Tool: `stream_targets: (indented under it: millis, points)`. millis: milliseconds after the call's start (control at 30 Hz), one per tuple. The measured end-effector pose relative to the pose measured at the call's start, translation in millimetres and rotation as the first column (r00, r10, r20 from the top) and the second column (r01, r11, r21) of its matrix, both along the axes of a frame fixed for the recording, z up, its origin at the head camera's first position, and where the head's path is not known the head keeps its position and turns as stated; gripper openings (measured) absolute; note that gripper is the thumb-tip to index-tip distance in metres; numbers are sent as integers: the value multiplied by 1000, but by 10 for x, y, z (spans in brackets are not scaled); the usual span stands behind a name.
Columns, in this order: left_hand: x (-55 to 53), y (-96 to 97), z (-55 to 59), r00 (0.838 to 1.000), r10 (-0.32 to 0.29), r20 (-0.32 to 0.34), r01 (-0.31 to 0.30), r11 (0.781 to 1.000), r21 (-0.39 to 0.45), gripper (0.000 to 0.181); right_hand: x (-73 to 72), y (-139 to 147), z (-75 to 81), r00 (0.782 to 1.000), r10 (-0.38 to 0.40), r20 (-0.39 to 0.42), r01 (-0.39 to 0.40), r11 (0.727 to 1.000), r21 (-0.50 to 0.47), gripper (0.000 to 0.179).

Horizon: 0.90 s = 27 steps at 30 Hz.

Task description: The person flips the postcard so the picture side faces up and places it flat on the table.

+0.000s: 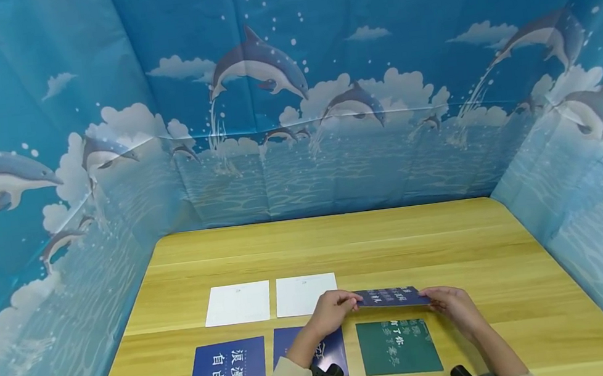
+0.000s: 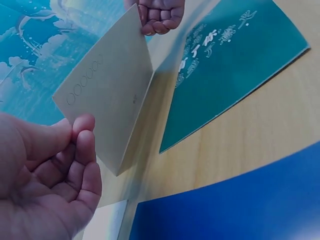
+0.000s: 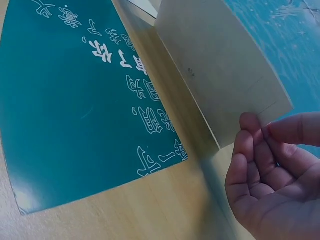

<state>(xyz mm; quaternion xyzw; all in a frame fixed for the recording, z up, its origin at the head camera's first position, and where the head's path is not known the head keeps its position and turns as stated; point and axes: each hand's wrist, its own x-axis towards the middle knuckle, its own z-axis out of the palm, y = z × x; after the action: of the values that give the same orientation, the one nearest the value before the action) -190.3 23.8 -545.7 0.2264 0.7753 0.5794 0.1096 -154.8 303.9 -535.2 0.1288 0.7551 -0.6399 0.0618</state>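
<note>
A blue postcard (image 1: 392, 297) with white lettering is held tilted up over the table by both hands. My left hand (image 1: 330, 316) pinches its left edge between thumb and fingertips, while my right hand (image 1: 457, 308) pinches the right edge. In the left wrist view the card's pale back (image 2: 112, 95) shows, printed with a row of small circles. Just nearer than the held card lies a green postcard (image 1: 399, 347) with white characters. Under my left forearm, a second blue card (image 1: 329, 358) is partly hidden.
Another blue card (image 1: 227, 369) with large white characters lies at the front left. Behind it are two white cards (image 1: 238, 304), side by side, the right one (image 1: 303, 293) close to my left hand. A dolphin-print curtain (image 1: 299, 169) surrounds the wooden table (image 1: 452, 239).
</note>
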Motion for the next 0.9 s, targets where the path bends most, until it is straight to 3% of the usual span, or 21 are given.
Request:
stream_targets:
  millis: [333, 533, 767, 900]
  points:
    - [-6, 38, -23, 999, 16, -33, -19, 997, -71, 19, 0, -58, 24, 999, -6, 35, 1, 990, 143, 30]
    - [-21, 55, -32, 998, 19, -63, -25, 996, -89, 19, -15, -78, -38, 999, 7, -43, 4, 968, 251, 32]
    - [-54, 89, -61, 997, 37, -68, -46, 990, -133, 20, -160, 46, -366, 996, 36, -83, 0, 918, 396, 33]
    - [-87, 119, -64, 995, 33, -95, -49, 984, -172, 21, -137, -39, -235, 995, 26, -92, 18, 896, 444, 30]
